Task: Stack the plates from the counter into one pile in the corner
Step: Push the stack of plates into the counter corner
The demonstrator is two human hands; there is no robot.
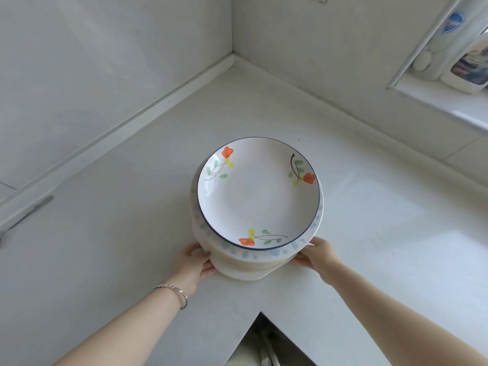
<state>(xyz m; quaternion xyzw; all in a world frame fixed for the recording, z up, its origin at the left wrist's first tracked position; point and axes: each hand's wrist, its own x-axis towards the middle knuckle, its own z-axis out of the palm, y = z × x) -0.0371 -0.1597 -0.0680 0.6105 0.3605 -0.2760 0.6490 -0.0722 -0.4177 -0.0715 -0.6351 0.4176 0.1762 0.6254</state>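
Observation:
A pile of several plates [245, 265] stands on the white counter [132, 207], some way in front of the wall corner. The top plate [258, 196] is white with a thin dark blue rim and three orange flower sprigs. Under it lies a plate with a pale blue patterned rim [298, 247]. My left hand [196, 262] grips the lower left side of the pile, fingers curled round the plates' edges. My right hand [318, 253] holds the lower right side the same way. Whether the pile rests on the counter or is slightly lifted I cannot tell.
The two tiled walls meet at the corner [233, 55] behind the pile. A metal utensil [26, 215] lies at the far left by the wall. A window sill [449, 101] at the upper right carries white bottles [470, 62]. The counter's inner edge notch [261, 313] is near me.

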